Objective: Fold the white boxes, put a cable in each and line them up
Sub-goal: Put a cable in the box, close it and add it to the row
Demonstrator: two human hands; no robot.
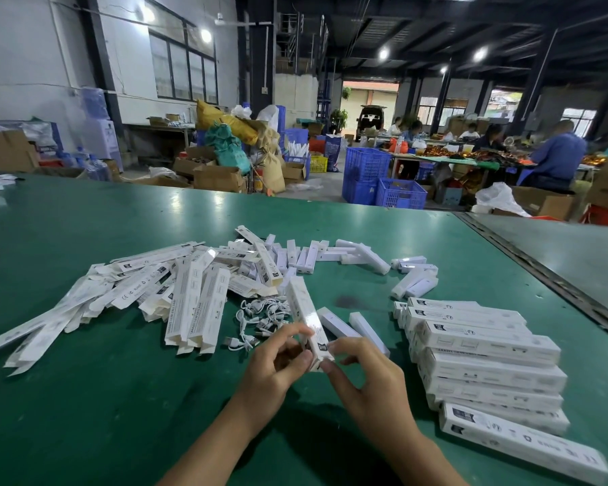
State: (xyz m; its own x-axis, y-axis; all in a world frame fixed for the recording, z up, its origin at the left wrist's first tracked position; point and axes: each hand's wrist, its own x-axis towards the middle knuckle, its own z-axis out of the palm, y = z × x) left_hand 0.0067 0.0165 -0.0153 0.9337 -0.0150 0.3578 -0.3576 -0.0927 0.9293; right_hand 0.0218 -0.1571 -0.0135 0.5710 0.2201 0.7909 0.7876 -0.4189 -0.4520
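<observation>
Gripping a white box (306, 315) at its near end w/ curled fingers, left hand (278, 366) & right hand (364, 373) meet low-center of frame, above green tabletop (120, 398).

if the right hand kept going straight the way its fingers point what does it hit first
The right hand meets the long white printed cardboard box, whose near end it pinches; just beyond that, probably, the left hand.
</observation>
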